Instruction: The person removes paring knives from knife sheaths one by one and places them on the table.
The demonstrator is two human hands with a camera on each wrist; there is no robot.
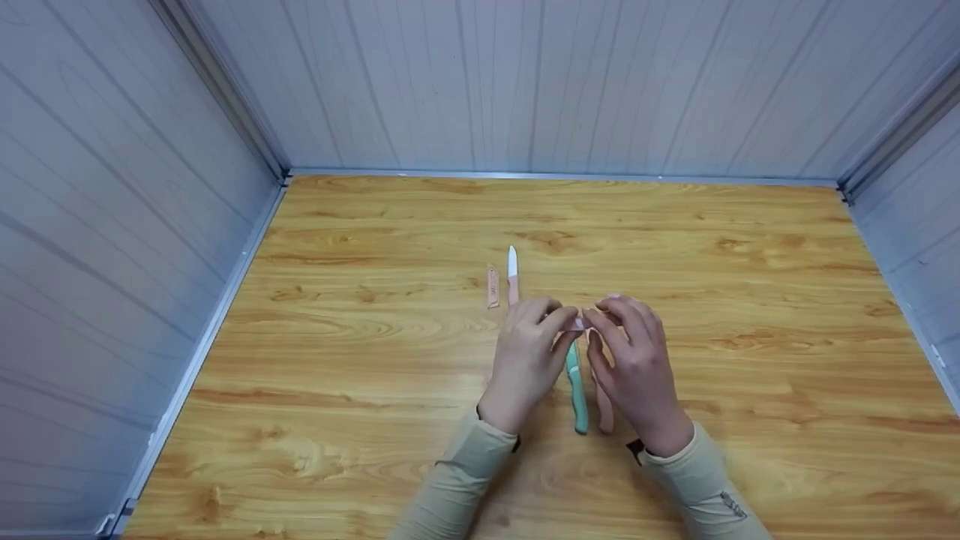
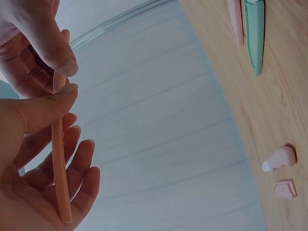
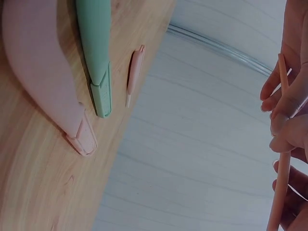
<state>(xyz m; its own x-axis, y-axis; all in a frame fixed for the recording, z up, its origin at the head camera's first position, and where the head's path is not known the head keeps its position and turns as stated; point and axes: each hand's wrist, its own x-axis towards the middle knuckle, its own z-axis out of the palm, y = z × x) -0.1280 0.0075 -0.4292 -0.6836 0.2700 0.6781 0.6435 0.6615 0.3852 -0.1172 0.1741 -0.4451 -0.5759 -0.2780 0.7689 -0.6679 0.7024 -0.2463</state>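
My left hand (image 1: 527, 346) and right hand (image 1: 637, 352) meet over the table, thumbs and fingertips pinching a slim, slightly curved pink thing (image 2: 59, 163). The wrist views show it nearly edge-on, and its kind is unclear. In the head view, fingers cover most of it. Below the hands lie a green knife (image 1: 577, 401) in a green sheath (image 3: 101, 100) and, to its right, a pink knife (image 1: 605, 416), also sheathed. Beyond my left hand lies a small pink-handled knife (image 1: 513, 264) with its white blade bare. A separate pink sheath (image 1: 493, 286) lies left of that blade.
The wood-grain tabletop (image 1: 337, 390) is bounded by a pale panel wall (image 1: 502, 90) at the back. Further panels stand on the left (image 1: 97, 247) and on the right (image 1: 919, 210).
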